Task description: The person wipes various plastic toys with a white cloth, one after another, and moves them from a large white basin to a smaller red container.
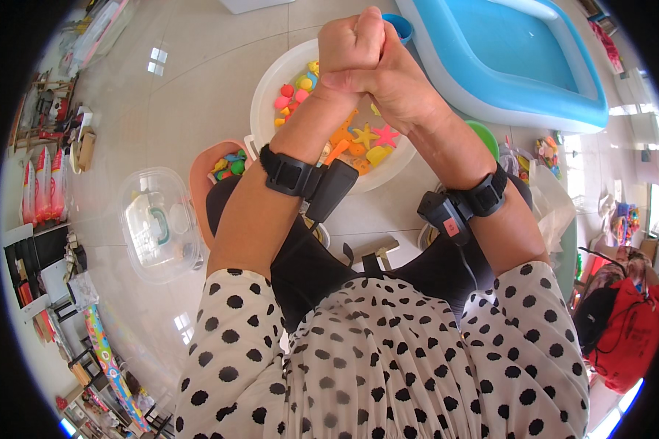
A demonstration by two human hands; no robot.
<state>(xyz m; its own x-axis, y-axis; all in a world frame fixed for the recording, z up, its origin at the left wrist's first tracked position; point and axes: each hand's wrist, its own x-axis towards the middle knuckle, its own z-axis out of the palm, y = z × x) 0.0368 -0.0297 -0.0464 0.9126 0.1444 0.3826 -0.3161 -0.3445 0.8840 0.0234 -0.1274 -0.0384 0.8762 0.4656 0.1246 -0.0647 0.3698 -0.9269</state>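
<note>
In front of me, above a white round basin (261,104), my left hand (351,41) is curled into a fist. My right hand (387,77) wraps around the left wrist, its thumb lying across it. Black strapped devices sit on both forearms, one on the left (329,189) and one on the right (450,214). Below the hands, the basin holds several colourful toys, among them a yellow starfish toy (365,135), a pink starfish toy (386,135) and red and pink round pieces (286,93). My arms cover part of the basin.
A blue inflatable pool (450,82) lies at the upper right. By the basin are a blue bowl (405,30) and a green bowl (484,137). A pink tub (199,181) with toys and a clear plastic lid (143,241) are at left; a red bag (631,335) is at right.
</note>
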